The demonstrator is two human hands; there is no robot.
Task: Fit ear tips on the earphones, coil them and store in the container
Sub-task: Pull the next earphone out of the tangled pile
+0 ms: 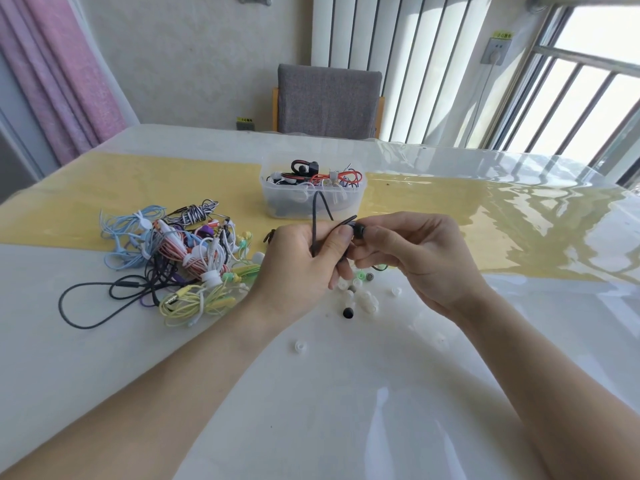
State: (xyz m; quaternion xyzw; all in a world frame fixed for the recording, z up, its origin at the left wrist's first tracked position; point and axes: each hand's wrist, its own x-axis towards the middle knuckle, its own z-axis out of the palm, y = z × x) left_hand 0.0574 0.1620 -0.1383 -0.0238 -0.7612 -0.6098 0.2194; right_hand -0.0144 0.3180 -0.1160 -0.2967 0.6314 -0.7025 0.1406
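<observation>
A grey chair [327, 100] stands behind the tabletop [346, 393], which bears a yellow runner [485, 216]. Pink curtain [59, 71] hangs left; a barred window [588, 95] right.

Small black earbud [359, 231] mostly hidden between fingertips of left hand [301, 261] and right hand [415, 258] — whether tip is seated, cannot tell. Thin black cable [314, 216] vanishes inside left grip. Clear plastic container [311, 194] — coiled earphones within blur together through frosted wall. Loose pale silicone ear tips [363, 296] partly covered by hands, too small to count. Both forearms cut off by bottom edge.
</observation>
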